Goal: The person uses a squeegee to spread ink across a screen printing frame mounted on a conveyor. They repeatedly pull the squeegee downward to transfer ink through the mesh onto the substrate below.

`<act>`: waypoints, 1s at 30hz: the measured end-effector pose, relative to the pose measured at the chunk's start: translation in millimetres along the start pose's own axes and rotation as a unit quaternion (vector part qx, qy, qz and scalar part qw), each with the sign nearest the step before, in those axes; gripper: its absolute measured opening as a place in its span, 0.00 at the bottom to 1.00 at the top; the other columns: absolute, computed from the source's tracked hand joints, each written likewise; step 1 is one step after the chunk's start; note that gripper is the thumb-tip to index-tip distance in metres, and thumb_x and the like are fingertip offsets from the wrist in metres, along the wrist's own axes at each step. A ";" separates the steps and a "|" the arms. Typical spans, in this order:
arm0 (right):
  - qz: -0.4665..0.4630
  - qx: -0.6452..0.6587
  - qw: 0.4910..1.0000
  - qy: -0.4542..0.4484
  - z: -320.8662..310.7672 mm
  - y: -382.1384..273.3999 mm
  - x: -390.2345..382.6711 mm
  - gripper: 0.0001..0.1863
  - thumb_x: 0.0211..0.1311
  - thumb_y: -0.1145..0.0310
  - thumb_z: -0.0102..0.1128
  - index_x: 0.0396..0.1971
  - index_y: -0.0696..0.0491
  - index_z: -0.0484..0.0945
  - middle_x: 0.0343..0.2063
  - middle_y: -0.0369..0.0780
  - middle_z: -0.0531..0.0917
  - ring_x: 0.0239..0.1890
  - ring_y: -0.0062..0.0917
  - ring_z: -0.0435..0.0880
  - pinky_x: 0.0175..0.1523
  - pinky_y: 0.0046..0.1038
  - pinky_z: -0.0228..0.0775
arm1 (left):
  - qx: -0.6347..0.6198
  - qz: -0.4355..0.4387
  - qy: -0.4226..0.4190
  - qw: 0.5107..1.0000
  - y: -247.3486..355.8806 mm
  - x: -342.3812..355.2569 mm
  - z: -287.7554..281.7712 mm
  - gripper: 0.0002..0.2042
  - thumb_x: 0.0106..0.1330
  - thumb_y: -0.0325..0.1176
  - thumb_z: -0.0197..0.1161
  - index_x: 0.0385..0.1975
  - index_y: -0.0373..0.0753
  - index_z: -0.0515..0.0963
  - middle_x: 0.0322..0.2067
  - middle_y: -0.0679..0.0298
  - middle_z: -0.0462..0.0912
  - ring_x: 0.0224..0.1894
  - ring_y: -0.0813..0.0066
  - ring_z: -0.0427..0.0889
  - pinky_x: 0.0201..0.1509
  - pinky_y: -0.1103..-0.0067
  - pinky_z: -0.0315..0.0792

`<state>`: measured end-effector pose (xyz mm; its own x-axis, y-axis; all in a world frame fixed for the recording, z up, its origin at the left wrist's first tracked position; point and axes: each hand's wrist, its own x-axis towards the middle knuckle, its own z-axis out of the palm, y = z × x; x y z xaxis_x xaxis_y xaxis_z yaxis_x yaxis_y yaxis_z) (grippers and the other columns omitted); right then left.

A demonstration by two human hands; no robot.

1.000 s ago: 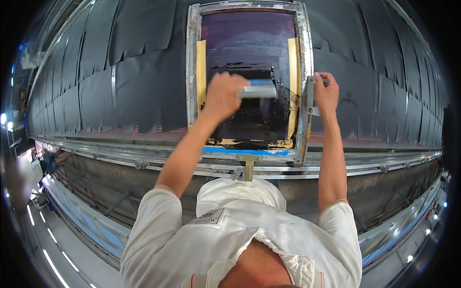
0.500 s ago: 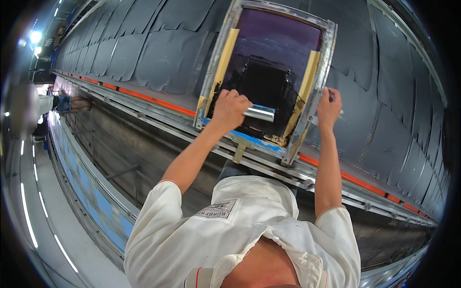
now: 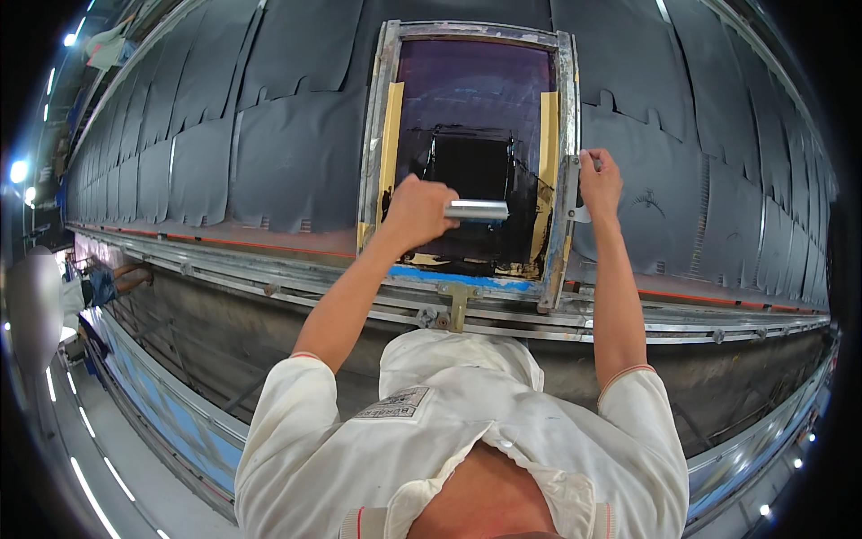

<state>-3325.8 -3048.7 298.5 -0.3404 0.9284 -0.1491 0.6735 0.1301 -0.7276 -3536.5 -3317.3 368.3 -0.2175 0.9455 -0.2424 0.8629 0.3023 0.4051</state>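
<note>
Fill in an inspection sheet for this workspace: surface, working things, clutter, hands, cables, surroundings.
Surface: dark grey sheets laid in rows.
Working things: metal frame around a dark purple panel bearing a black coating; metal scraper over it.
Clutter: nothing seen.
Hands: left hand grips the scraper's left end; right hand, fingers curled, at the frame's right side, contact unclear.
Cables: nothing seen.
Surroundings: metal rails along the near edge; another person at far left.

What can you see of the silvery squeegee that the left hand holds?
The squeegee shows a smooth, straight, shiny silvery bar, metallic in look. The left hand grips and hides its left end; the right end is free. It runs crosswise over the black-smeared lower part of the framed screen. Its lower edge is unclear, so I cannot tell whether it touches the screen.
</note>
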 end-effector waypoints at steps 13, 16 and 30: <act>-0.334 -0.238 0.847 -0.339 65.3 -155.0 62.1 0.14 0.53 0.60 0.73 0.34 0.54 0.86 0.33 0.47 0.89 0.40 0.48 0.86 0.46 0.44 0.76 | 0.017 0.018 0.001 1.000 -66.4 148.0 -61.7 0.11 0.51 0.46 0.78 0.28 0.50 0.87 0.28 0.63 0.88 0.38 0.59 0.87 0.49 0.64 0.73; -0.321 -0.224 0.859 -0.330 72.8 -147.2 56.9 0.12 0.53 0.63 0.73 0.33 0.53 0.86 0.30 0.48 0.88 0.37 0.49 0.86 0.44 0.45 0.77 | 0.009 -0.003 0.001 1.000 -63.9 145.6 -56.4 0.10 0.51 0.46 0.78 0.28 0.50 0.87 0.28 0.65 0.88 0.37 0.60 0.87 0.49 0.66 0.71; -0.382 -0.203 0.852 -0.294 41.4 -91.6 -101.0 0.10 0.50 0.66 0.75 0.29 0.51 0.82 0.26 0.45 0.82 0.37 0.41 0.83 0.49 0.41 0.71 | -0.020 0.066 0.055 0.996 -17.3 0.4 14.3 0.07 0.52 0.38 0.77 0.25 0.49 0.83 0.25 0.65 0.85 0.34 0.64 0.84 0.48 0.66 0.65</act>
<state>-3380.3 -3168.9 352.5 -0.9711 0.1989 -0.1321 0.2383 0.8396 -0.4881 -3545.0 -3323.8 348.6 -0.1542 0.9841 -0.0881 0.8684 0.1775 0.4630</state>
